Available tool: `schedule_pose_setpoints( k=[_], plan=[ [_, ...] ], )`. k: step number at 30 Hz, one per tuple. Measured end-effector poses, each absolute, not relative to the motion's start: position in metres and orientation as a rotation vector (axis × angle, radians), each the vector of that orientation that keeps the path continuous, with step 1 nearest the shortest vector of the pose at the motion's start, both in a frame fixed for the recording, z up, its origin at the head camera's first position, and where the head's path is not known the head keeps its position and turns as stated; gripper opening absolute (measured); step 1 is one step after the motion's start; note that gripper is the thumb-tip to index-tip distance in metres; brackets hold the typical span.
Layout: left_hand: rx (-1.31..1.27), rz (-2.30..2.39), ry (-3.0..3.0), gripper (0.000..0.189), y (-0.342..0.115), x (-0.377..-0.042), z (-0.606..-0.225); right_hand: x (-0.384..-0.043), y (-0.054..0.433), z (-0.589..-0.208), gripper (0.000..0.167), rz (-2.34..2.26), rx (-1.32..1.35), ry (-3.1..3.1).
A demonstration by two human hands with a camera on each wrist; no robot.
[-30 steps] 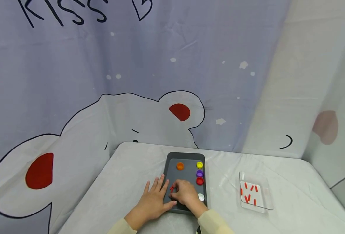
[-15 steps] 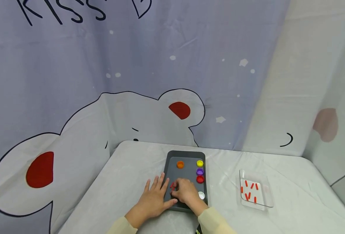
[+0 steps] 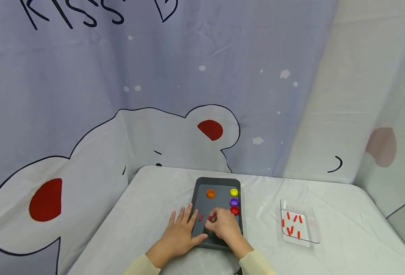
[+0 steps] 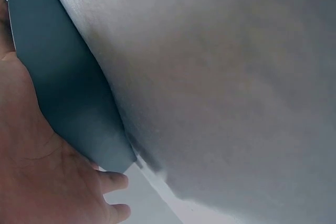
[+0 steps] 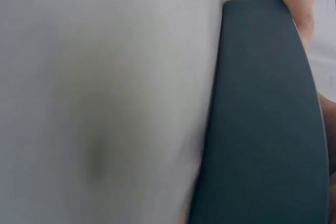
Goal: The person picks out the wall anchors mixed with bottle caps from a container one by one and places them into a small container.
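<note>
My left hand [image 3: 179, 236] lies flat with fingers spread at the left rim of a grey tray [image 3: 202, 187], its thumb over the tray's near edge. Over the tray my right hand [image 3: 224, 226] pinches a short red stick [image 3: 209, 219] between thumb and fingertips. A second red stick [image 3: 201, 217] lies on the tray floor, just left of those fingertips. Farther back on the tray sit small round caps: orange [image 3: 211, 193] at left, then a yellow cap [image 3: 234, 192], a purple cap [image 3: 234, 202] and a red cap [image 3: 235, 211] along the right side.
To the right stands a clear plastic box [image 3: 310, 225] with several red sticks inside. A white cloth [image 3: 164, 187] covers the table, and a printed curtain [image 3: 175, 76] hangs behind it. The wrist views mostly show the tray's outer wall [image 5: 262, 103].
My right hand has moved slightly right with one red stick, away from the other, which stays on the tray. A white cap seen before is now hidden behind this hand. The left hand stays put.
</note>
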State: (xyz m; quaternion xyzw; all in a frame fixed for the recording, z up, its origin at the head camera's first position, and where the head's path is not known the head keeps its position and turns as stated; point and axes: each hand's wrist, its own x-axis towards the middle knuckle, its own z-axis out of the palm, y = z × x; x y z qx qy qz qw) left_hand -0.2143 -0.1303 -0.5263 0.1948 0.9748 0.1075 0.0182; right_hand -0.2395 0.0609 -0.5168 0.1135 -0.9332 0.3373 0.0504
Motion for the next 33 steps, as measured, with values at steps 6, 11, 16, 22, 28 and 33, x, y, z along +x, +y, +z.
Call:
schedule_pose_setpoints(
  k=[6, 11, 16, 22, 28, 33],
  plan=[
    [0.615, 0.350, 2.999, 0.092, -0.129, -0.211, -0.523, -0.232, 0.080, -0.516, 0.016, 1.003, 0.328, -2.653],
    [0.594, 0.328, 3.018, 0.092, -0.129, -0.210, -0.527, -0.226, 0.097, -0.513, 0.015, 1.066, 0.330, -2.520],
    [0.588, 0.326, 3.038, 0.093, -0.130, -0.212, -0.531, -0.224, 0.114, -0.507, 0.015, 1.132, 0.323, -2.473],
    [0.598, 0.296, 3.043, 0.093, -0.131, -0.217, -0.532, -0.224, 0.129, -0.500, 0.014, 1.160, 0.321, -2.485],
    [0.616, 0.280, 3.061, 0.093, -0.130, -0.220, -0.534, -0.225, 0.140, -0.496, 0.014, 1.160, 0.280, -2.489],
    [0.628, 0.285, 3.062, 0.093, -0.130, -0.220, -0.534, -0.225, 0.149, -0.494, 0.014, 1.136, 0.269, -2.470]
  ],
)
